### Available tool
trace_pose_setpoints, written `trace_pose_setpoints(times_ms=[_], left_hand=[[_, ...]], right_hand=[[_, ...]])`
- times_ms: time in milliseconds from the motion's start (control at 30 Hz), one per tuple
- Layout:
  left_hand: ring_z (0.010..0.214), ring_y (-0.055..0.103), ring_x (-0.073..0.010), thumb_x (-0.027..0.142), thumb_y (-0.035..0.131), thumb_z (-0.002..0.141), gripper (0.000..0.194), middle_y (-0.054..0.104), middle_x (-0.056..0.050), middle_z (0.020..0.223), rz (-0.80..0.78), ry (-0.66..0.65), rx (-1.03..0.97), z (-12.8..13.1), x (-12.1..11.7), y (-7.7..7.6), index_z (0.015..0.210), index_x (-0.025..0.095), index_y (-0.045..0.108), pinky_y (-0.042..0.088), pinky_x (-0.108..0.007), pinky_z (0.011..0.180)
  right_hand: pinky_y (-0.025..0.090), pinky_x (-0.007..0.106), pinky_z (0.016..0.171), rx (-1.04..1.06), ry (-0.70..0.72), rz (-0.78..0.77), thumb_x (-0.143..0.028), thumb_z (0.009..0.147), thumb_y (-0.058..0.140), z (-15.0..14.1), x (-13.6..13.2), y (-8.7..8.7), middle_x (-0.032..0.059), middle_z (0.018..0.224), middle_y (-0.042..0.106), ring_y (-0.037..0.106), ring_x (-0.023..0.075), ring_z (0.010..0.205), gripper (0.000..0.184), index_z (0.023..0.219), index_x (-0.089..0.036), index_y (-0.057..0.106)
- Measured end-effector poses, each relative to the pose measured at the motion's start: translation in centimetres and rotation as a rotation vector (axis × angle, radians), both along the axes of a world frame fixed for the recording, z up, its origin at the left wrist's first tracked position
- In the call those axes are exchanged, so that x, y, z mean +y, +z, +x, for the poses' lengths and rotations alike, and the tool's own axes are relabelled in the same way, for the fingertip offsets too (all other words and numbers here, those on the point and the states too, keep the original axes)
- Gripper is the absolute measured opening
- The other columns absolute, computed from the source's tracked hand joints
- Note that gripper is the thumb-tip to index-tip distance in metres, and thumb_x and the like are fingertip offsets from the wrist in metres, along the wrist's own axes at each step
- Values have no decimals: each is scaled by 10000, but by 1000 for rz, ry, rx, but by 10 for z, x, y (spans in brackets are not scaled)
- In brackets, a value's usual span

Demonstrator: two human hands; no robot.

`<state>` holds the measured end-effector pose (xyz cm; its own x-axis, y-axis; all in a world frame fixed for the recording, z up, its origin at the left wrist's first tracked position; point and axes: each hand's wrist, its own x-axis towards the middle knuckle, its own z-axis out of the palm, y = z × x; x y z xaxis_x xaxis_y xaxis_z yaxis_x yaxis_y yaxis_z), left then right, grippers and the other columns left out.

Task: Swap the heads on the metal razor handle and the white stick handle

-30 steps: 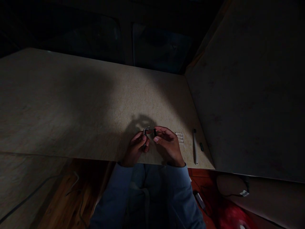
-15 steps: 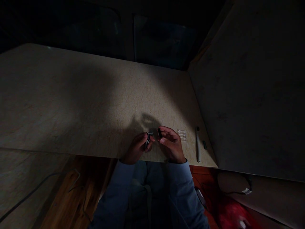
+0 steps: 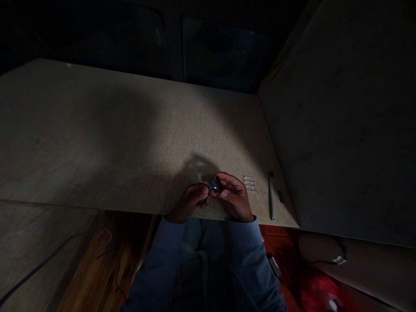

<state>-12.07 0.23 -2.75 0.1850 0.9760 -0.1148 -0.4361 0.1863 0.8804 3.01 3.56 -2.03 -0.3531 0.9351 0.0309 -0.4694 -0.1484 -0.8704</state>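
Note:
My left hand [image 3: 186, 203] is closed on a slim, shiny, dark handle that looks like a razor handle [image 3: 212, 189], its head pointing right. Between the thumb and fingers of my right hand [image 3: 238, 198] is a small black oblong piece [image 3: 219, 183], like a razor cartridge. The handle's head meets the black piece or lies right against it; dim light hides whether they are joined. Both hands are just above the near edge of the table. A clear plastic tray [image 3: 249, 183] with several slots lies just right of my right hand.
On the pale table [image 3: 182, 117], a toothbrush [image 3: 272, 199] and a small dark green item [image 3: 281, 196] lie to the right. A wall panel [image 3: 341, 143] borders that side. Lower left, a cable [image 3: 48, 258] runs past a wooden surface [image 3: 84, 268]. Something red [image 3: 320, 288] is lower right.
My left hand has turned the handle and brought its head rightward to the black piece; a gap separated them before. My right hand has barely moved.

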Motion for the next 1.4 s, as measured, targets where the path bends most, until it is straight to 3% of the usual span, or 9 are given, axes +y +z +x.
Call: trace_pose_setpoints(times_ms=[300, 667, 1100, 1400], left_hand=[[521, 407, -93, 634, 668, 768, 501, 509, 7, 590, 28, -22, 42, -2, 0, -8, 731, 138, 607, 311, -248, 514], [536, 395, -91, 605, 646, 804, 466, 489, 18, 600, 54, -45, 64, -3, -1, -13, 757, 143, 608, 308, -257, 543], [534, 397, -88, 597, 647, 798, 468, 504, 12, 609, 41, -59, 157, -4, -1, -1, 762, 132, 616, 311, -247, 521], [549, 405, -91, 607, 627, 801, 485, 512, 8, 611, 41, -59, 258, -3, -1, 3, 725, 128, 621, 335, -244, 531]], right_hand=[[551, 328, 597, -45, 16, -29, -449, 619, 866, 0, -1, 3, 23, 849, 708, 641, 162, 642, 487, 1064, -284, 755], [552, 333, 672, -72, 30, -2, -473, 650, 853, 5, -1, -4, 54, 988, 719, 633, 158, 700, 509, 1108, -274, 756], [538, 321, 695, -100, 82, 26, -482, 669, 849, 14, 0, -6, 30, 897, 694, 635, 152, 705, 523, 1132, -265, 742], [555, 287, 728, -98, 75, 28, -434, 672, 860, 16, 2, -11, 35, 955, 719, 648, 155, 782, 472, 1104, -278, 753]])
